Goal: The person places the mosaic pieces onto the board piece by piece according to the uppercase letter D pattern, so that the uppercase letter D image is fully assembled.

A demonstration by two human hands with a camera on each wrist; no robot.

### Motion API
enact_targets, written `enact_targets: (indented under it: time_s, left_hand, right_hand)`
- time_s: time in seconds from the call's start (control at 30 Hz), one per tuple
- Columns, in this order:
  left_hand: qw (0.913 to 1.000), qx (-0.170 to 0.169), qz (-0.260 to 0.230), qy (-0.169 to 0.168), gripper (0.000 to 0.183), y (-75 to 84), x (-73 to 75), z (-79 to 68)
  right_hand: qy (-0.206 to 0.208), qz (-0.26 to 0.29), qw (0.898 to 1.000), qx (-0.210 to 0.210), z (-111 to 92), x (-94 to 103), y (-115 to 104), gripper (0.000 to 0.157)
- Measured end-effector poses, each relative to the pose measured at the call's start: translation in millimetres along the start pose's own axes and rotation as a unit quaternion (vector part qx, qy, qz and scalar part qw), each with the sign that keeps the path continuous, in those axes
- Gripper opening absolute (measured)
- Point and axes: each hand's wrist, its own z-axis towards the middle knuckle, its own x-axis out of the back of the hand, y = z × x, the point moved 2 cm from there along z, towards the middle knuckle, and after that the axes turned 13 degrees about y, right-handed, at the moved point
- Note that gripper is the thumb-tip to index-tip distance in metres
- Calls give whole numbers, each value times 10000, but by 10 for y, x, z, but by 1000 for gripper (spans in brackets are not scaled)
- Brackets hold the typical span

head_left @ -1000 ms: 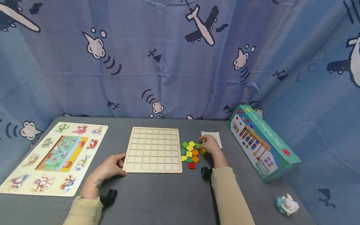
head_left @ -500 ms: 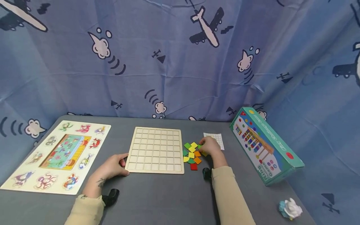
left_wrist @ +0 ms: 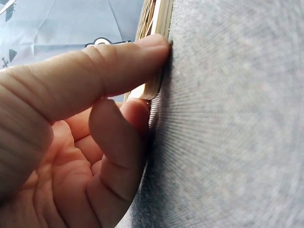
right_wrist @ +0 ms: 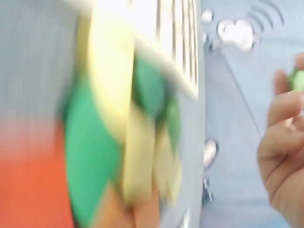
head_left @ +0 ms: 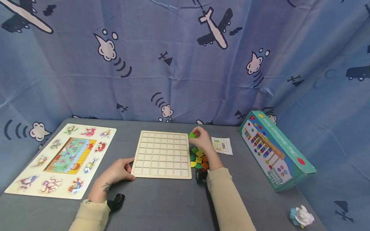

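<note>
A square wooden grid board (head_left: 162,154) lies on the grey table, its cells bare. At the board's near left corner, my left hand (head_left: 117,170) grips the edge; in the left wrist view the thumb (left_wrist: 128,61) and curled fingers pinch that corner. My right hand (head_left: 202,139) is raised by the board's far right corner and pinches a light green tile (head_left: 192,135). Below it a loose pile of yellow, green, orange and red tiles (head_left: 199,160) sits along the board's right edge, partly hidden by the right wrist. The right wrist view is blurred.
A small printed grid card (head_left: 224,146) lies right of the right hand. Farther right stands a green toy box (head_left: 274,152), with a small white and blue figurine (head_left: 302,216) near it. A sea-animal puzzle board (head_left: 37,184) lies at left. A blue curtain (head_left: 179,64) hangs behind.
My right hand has lifted from the tile pile with a green tile and moved up and left toward the board's far right corner, uncovering the card. The left hand stays at the board.
</note>
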Motion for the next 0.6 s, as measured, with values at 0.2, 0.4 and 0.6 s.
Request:
enact_targets:
  time_s: [0.2,0.4,0.6]
  left_hand:
    - [10000,38,-28,25,75,-10,13,-4]
    - [10000,71,51,43,75,-14,25,-2]
    - [10000,23,4,21,75,15,21,-7]
  right_hand:
    - [-41,2351,9714,-337,-15,-429,-240,24]
    - [-57,3094,9484,-688,-25,-803,-374,27]
    - [-144,2767,9557,-992,-39,-1055,-397,27]
